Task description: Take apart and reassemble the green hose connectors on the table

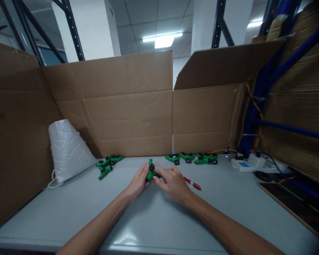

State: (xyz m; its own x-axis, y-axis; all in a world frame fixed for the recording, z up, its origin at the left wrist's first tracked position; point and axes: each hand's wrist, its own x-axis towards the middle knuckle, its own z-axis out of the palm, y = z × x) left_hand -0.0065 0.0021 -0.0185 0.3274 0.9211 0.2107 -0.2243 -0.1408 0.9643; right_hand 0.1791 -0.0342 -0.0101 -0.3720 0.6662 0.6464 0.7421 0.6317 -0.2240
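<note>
A small green toy vehicle (pixel 151 173) with black parts is held up above the table, near the middle of the view. My left hand (pixel 139 179) is closed around its left side and underside. From the other side, the thumb and fingers of my right hand (pixel 173 181) pinch its right end; the exact part between the fingertips is hidden. A red pen (pixel 192 183) lies on the table just right of my right hand.
Similar green toys (pixel 105 171) lie in a group at the back left. Several green toys with black wheels (pixel 187 158) line the back right. A white foam bag (pixel 67 152) stands left. Cardboard walls (pixel 127 117) enclose the table (pixel 77 205); a power strip (pixel 246 165) sits right.
</note>
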